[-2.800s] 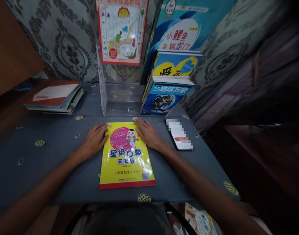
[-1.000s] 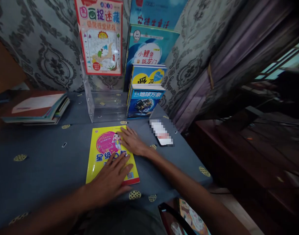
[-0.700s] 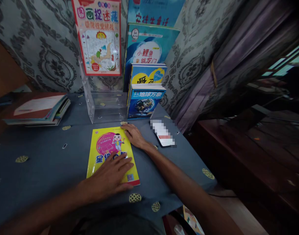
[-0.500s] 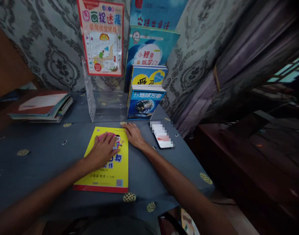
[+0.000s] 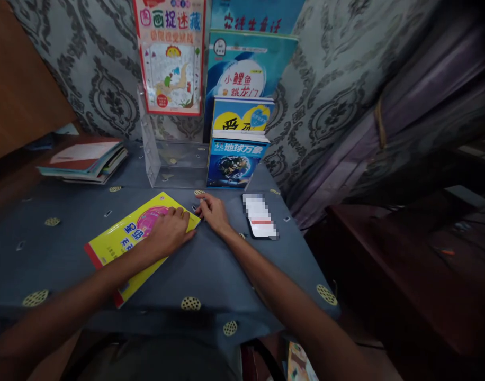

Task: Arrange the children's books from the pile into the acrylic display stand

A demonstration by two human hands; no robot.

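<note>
A yellow workbook [image 5: 121,248] with a red bottom strip and a pink circle lies slanted on the table, its top end toward the upper right. Across the cover near that end is my left hand [image 5: 169,230], fingers bent over the book and thumb along its right edge. My right hand [image 5: 214,211] is at the workbook's right-hand corner, its fingers curled in and closed at the corner; the fingertips are partly hidden. To the right of this hand lies a phone [image 5: 260,217] with a lit, blurred-out screen.
Behind the hands stands a clear plastic book rack [image 5: 151,153]. It holds a red-bordered picture book [image 5: 173,69] and, at its right, several blue-covered books [image 5: 230,164]. A stack of books [image 5: 83,159] lies at the back left. The table's right edge [image 5: 306,248] borders dark furniture.
The workbook has turned clockwise and shifted left under my left hand, whose fingers are now more bent. My right hand remains by its corner. The view has swung slightly.
</note>
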